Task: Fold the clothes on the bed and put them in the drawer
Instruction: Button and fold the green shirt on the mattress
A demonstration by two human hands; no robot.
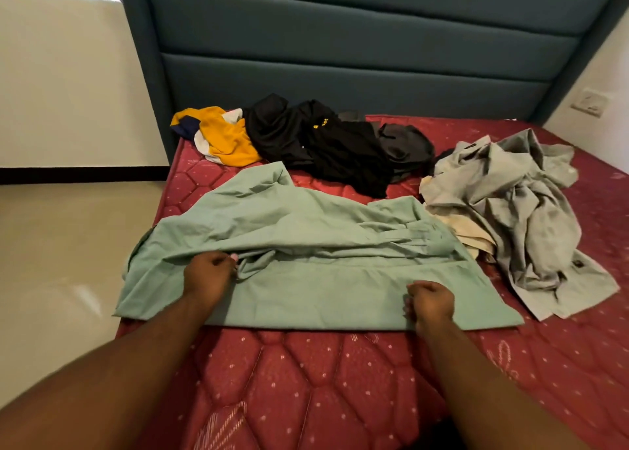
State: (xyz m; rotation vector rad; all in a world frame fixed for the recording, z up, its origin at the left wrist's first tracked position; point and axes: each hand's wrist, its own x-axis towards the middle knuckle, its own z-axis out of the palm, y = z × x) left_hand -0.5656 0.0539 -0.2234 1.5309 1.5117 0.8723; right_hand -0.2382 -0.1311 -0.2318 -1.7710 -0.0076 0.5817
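A pale green garment (306, 238) lies spread across the red quilted mattress (323, 381), its near part doubled over into a flat band. My left hand (208, 275) grips a bunched fold of the green cloth at the band's left end. My right hand (430, 301) is curled and pinches the green fabric near its front edge on the right. Behind it lie a yellow, white and navy garment (223, 136) and a heap of black clothes (330, 143). A crumpled grey garment (517, 211) sits to the right over a cream piece (471, 235).
A teal padded headboard (357, 51) stands behind the bed. The cream floor (68, 245) runs along the bed's left side, below a white wall. A wall socket (589, 102) is at the right. No drawer is in view.
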